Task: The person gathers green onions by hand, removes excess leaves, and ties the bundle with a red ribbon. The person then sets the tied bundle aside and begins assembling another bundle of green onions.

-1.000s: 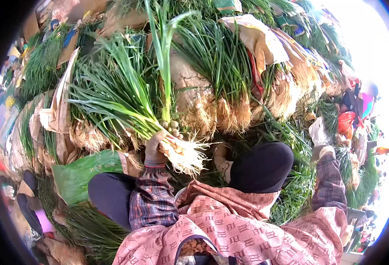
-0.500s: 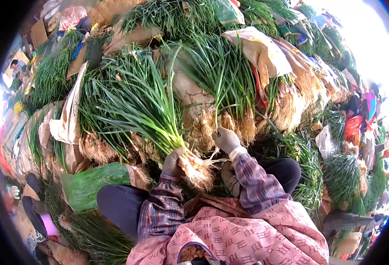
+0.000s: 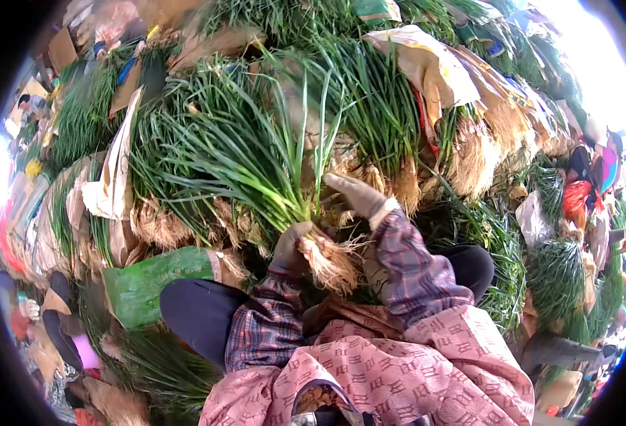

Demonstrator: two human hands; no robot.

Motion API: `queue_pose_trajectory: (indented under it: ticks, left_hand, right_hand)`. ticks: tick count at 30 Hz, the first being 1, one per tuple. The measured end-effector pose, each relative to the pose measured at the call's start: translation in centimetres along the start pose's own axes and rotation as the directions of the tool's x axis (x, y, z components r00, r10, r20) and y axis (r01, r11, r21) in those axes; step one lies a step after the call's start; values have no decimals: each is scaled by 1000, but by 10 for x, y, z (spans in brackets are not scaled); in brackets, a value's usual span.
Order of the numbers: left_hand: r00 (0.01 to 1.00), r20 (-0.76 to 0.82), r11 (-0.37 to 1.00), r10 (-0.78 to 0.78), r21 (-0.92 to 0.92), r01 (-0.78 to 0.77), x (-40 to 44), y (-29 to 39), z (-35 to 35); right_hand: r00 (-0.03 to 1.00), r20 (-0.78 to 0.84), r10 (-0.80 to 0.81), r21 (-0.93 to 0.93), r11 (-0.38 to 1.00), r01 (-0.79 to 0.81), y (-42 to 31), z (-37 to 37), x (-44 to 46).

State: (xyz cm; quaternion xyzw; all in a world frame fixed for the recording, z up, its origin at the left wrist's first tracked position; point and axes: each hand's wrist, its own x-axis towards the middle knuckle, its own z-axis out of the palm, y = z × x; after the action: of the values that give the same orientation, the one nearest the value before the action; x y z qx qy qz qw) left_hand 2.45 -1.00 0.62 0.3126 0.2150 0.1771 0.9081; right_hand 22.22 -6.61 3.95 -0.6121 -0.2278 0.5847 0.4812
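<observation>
A bunch of green garlic [image 3: 295,202] with long flat leaves and pale, stringy roots is in my gloved left hand [image 3: 291,245]. The fingers wrap round the stalks just above the roots. The leaves fan up and to the left. My gloved right hand [image 3: 355,197] is just right of the bunch, its fingers stretched out toward the upright leaves beside it. It holds nothing that I can see, and I cannot tell whether the fingertips touch the leaves. Larger rooted heaps of green garlic [image 3: 369,106] lie just beyond both hands.
A green sack [image 3: 160,284] lies by my left knee. Pale sacking [image 3: 433,67] covers part of the heap ahead. More leafy greens [image 3: 494,263] lie to my right. Other people [image 3: 597,170] are at the far right and upper left among further heaps.
My right hand has let go of a single stalk, which is now with the bunch, and has moved up and left with fingers extended. My left hand still holds the bunch, slightly further right.
</observation>
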Motion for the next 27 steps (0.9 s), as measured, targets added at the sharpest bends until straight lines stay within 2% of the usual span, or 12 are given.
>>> queue_pose_trajectory:
  ticks: [2,4,6,7,9,11,14,15,18,22,25,27]
  left_hand:
    - [997,51,997,55,44,-57,-1,2,-3]
    - [999,12,997,-36,-61,37,-2,3,-7]
    - [994,51,994,-92,-55,94,-6,7,-6]
    - [994,-29,983,-109,-150,103,-7,5,-2]
    - [988,32,972,-148,-177,152,-3,0,-8]
    - [991,-34,969,-132,-215,122,-7,7,9]
    - [896,424,939,135,-344,21,9,5,-6]
    - [777,562,935,283,-341,-94,16,9,-13]
    - [871,361,924,334,-307,-227,5,30,-2]
    - [952,175,943,251,-264,-200,7,23,-7]
    - [978,145,957,148,-272,-104,14,3,-23]
    - [980,165,948,110,-313,-54,15,5,-19]
  right_hand:
    - [960,107,-259,369,907,203,27,7,40]
    - [976,-31,-216,333,918,214,31,16,49]
    - [925,-208,-317,100,934,342,30,27,45]
    - [852,-292,-434,-364,875,321,29,25,38]
    - [783,-245,-572,-892,449,49,12,25,18]
    - [722,-357,-593,-807,585,82,15,25,13]
    - [543,-589,-598,-524,794,306,32,-8,33]
    - [592,-599,-539,-577,803,148,17,-26,23]
    - [849,-219,-481,-861,505,64,0,-70,5]
    - [464,-745,-478,-667,548,-505,-55,-110,-24]
    - [589,-798,130,-251,816,-521,-23,-138,10]
    - [639,-735,-228,-547,756,-360,6,-143,30]
